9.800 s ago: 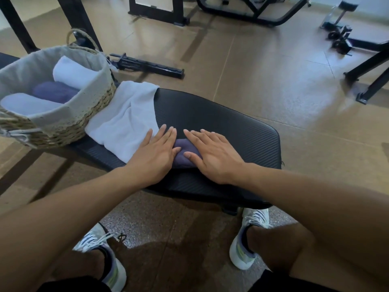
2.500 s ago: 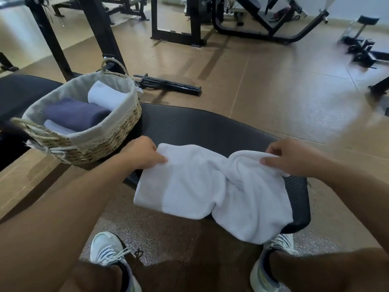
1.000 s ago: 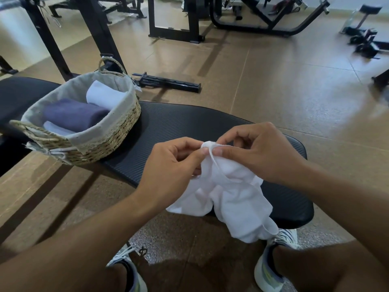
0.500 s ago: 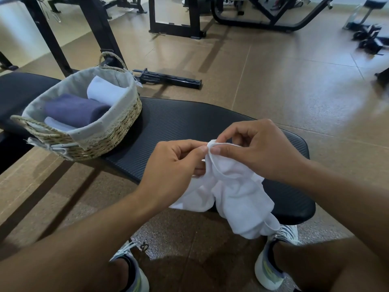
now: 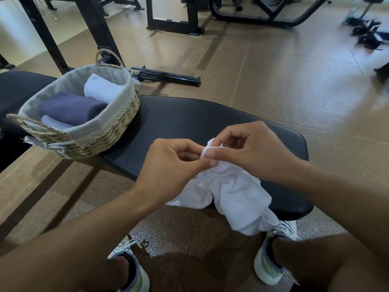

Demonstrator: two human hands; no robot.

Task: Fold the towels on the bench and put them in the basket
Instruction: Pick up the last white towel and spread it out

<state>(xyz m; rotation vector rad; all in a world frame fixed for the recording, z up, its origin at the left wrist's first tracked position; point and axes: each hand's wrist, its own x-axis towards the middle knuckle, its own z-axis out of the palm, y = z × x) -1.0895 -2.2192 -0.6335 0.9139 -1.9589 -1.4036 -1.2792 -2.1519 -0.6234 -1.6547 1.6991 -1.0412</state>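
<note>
A white towel point(image 5: 231, 197) hangs bunched over the near edge of the black padded bench point(image 5: 189, 121). My left hand point(image 5: 170, 165) and my right hand point(image 5: 250, 152) meet above it, both pinching its upper edge between thumb and fingers. The woven basket point(image 5: 109, 131) with a grey cloth liner stands on the bench to the left. Inside it lie a rolled purple towel point(image 5: 71, 107), a white towel point(image 5: 103, 90) behind it and a pale one point(image 5: 52, 123) in front.
A black metal bar point(image 5: 166, 75) lies on the brown floor behind the bench. Gym machine frames point(image 5: 252, 11) stand at the back, and black uprights point(image 5: 94, 24) rise behind the basket. My feet in white sneakers point(image 5: 273, 256) rest under the bench's near edge.
The purple towel went from the bench into the basket. The white towel, spread between my hands 2.5 s ago, is now gathered, with both hands together at its top edge; little movement in the last second.
</note>
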